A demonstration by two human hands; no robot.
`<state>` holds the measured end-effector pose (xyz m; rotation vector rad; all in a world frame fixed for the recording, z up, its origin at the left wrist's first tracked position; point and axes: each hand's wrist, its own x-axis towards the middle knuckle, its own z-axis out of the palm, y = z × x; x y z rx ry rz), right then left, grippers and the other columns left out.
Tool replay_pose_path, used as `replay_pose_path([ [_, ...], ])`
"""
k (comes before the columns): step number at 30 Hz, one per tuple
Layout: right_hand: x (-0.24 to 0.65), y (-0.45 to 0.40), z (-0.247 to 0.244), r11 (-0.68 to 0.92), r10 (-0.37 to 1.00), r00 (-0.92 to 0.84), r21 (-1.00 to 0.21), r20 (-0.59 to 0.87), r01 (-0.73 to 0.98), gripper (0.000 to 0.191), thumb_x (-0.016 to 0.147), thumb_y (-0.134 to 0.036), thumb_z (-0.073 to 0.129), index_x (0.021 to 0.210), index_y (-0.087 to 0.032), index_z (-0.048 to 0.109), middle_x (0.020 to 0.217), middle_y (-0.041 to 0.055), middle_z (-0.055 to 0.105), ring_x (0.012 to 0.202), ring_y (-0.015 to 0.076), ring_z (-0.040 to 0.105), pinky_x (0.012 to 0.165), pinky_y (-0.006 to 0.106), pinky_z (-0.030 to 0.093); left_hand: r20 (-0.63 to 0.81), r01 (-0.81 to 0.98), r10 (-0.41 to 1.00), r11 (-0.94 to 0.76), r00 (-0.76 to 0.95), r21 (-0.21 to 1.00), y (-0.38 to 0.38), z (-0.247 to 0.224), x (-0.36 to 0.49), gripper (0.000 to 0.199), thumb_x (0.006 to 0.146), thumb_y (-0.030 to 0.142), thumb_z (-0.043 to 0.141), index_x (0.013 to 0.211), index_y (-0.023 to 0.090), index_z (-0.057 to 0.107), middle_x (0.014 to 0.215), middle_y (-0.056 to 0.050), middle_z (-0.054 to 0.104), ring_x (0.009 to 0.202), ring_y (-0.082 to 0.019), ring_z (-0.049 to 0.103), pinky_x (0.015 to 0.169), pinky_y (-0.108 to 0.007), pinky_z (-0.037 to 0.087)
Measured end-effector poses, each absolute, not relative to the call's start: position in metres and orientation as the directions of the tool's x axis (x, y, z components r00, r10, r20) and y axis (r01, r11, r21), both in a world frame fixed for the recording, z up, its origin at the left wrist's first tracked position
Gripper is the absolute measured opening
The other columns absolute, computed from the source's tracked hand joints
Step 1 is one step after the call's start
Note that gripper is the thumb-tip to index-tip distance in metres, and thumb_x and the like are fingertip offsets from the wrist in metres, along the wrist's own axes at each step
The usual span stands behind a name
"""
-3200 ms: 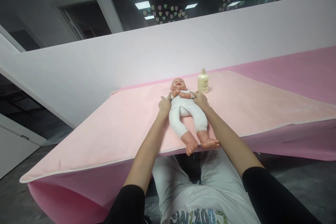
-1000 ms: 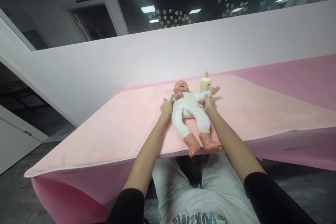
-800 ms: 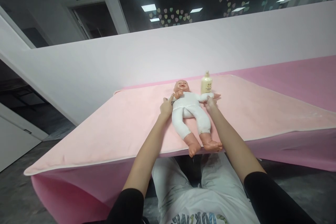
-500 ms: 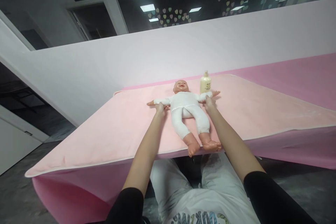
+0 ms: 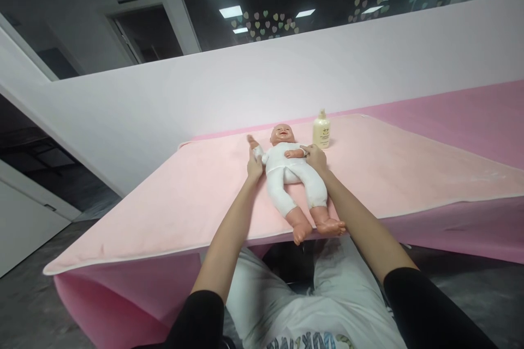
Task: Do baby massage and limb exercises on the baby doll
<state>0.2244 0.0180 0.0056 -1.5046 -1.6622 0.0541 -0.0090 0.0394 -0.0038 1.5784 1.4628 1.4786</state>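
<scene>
A baby doll [image 5: 282,163] with a white cloth body lies on its back on the pink mat [image 5: 196,191], head toward the wall and feet at the front edge. My left hand [image 5: 254,166] is closed round the doll's arm on the left, which angles up and outward. Across the doll's chest lies its other arm, its small hand on the belly. My right hand [image 5: 316,158] is closed on that arm near the sleeve; part of the sleeve is hidden by my fingers. Just behind my right hand stands a pale yellow pump bottle [image 5: 321,132], upright.
A white wall [image 5: 245,90] rises behind the mat, with dark glass and heart stickers above it. Pink cloth [image 5: 123,289] hangs down at the table's front. My legs [image 5: 262,294] are below the front edge.
The doll's right-side arm has swung inward from stretched out to across its chest, with my right hand. Its left-side arm has tilted up toward the head in my left hand.
</scene>
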Motion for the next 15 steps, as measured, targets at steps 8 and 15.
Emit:
replay_pose_path([
  [8,0.224,0.018,0.006,0.268,0.836,0.095,-0.553,0.541,0.789,0.043,0.085,-0.014,0.039,0.118,-0.024,0.064,0.102,0.0081,0.061,0.089,0.0187,0.056,0.078,0.027,0.042,0.314,0.929,0.949,-0.133,0.019,0.346,0.017,0.018,0.008,0.057,0.090,0.047,0.031,0.146,0.037,0.022,0.105,-0.011,0.051,0.076,-0.021,0.061,0.070,-0.032,0.043],
  [15,0.226,0.028,-0.003,0.227,0.753,0.471,-0.853,0.459,0.469,0.036,0.083,-0.026,0.045,0.117,-0.017,0.054,0.099,0.0096,0.064,0.089,0.0219,0.059,0.081,0.033,0.046,0.355,0.933,0.934,-0.165,0.044,0.320,0.018,0.013,0.000,0.053,0.093,0.033,0.022,0.145,0.044,0.018,0.106,-0.009,0.049,0.079,-0.021,0.062,0.069,-0.032,0.044],
])
